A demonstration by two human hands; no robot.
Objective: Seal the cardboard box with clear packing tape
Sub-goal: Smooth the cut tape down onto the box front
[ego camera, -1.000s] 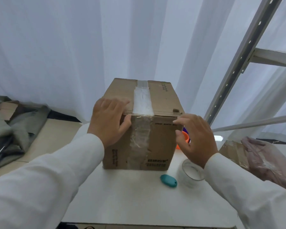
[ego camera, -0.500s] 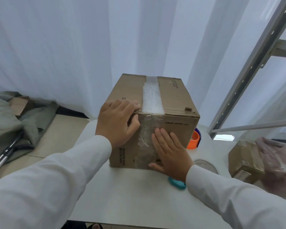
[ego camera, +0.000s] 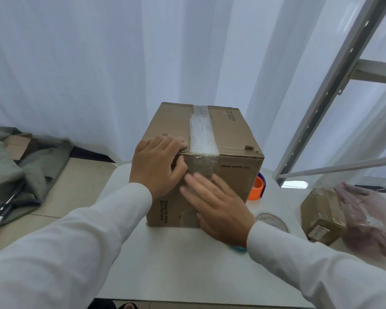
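Observation:
A brown cardboard box stands on the white table. A strip of clear tape runs along the top seam and down over the front face. My left hand grips the box's top front edge left of the tape, fingers on the lid and thumb on the front. With straight fingers, my right hand presses flat on the front face over the tape. A clear tape roll lies on the table to the right of the box.
An orange tape dispenser sits behind the box's right side. Part of a teal object shows under my right wrist. A smaller cardboard box and a pinkish plastic bag lie at the right. A metal rack frame rises behind them.
My right hand came from the box's right edge onto the front face and has slid up and left over the tape. My left hand has kept its hold.

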